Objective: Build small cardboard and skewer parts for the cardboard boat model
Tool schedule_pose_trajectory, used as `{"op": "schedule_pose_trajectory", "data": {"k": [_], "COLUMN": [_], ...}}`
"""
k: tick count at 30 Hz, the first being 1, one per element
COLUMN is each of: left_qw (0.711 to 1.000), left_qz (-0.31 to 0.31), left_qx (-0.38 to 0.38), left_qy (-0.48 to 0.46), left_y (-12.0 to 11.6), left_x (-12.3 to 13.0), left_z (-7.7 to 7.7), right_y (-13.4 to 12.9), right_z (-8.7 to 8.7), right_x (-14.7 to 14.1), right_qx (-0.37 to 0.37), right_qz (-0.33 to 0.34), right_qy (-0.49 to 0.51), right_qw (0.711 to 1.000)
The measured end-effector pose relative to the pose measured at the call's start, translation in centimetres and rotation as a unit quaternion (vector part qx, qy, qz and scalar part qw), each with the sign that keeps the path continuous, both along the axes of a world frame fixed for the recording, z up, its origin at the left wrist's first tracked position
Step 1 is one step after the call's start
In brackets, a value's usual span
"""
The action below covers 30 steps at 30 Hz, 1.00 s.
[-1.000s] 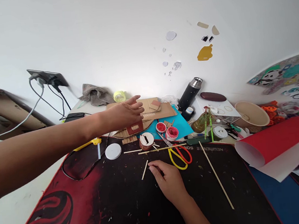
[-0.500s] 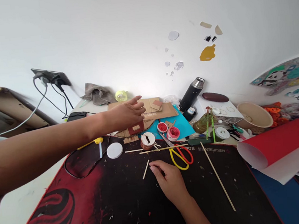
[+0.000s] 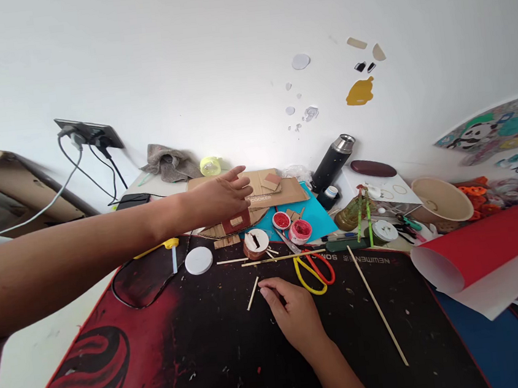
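My left hand reaches over the flat cardboard at the back of the desk, its fingers spread. Just below it stands a small brown cardboard piece with a pale square; whether the palm touches it I cannot tell. My right hand rests on the black desk mat, loosely curled, thumb apart from the fingers. A short wooden stick lies beside its fingertips. Scissors with yellow and red handles lie beyond that hand. A white-topped round container sits between the hands.
A long stick lies at the right, another across the mat's far edge. Open red jars, a white lid, a yellow glue gun and a black flask stand around. Rolled red paper occupies the right side.
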<state>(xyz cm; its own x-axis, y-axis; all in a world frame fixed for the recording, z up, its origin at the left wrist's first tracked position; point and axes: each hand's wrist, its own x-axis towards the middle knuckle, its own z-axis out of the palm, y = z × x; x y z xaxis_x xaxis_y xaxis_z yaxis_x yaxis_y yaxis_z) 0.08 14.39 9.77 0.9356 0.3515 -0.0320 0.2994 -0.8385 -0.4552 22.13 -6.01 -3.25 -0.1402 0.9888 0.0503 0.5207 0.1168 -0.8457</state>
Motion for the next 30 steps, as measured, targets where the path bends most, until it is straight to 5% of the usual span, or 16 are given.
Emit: {"op": "schedule_pose_trajectory", "data": {"k": [30], "left_qw": [0.999], "left_qz": [0.011], "left_qx": [-0.037], "left_qy": [-0.037], "left_y": [0.19], "left_x": [-0.02], "left_z": [-0.28], "right_y": [-0.01], "right_z": [0.24], "right_x": [-0.01], "right_qx": [0.002], "right_qz": [0.003], "right_qy": [-0.004], "right_qw": [1.000]}}
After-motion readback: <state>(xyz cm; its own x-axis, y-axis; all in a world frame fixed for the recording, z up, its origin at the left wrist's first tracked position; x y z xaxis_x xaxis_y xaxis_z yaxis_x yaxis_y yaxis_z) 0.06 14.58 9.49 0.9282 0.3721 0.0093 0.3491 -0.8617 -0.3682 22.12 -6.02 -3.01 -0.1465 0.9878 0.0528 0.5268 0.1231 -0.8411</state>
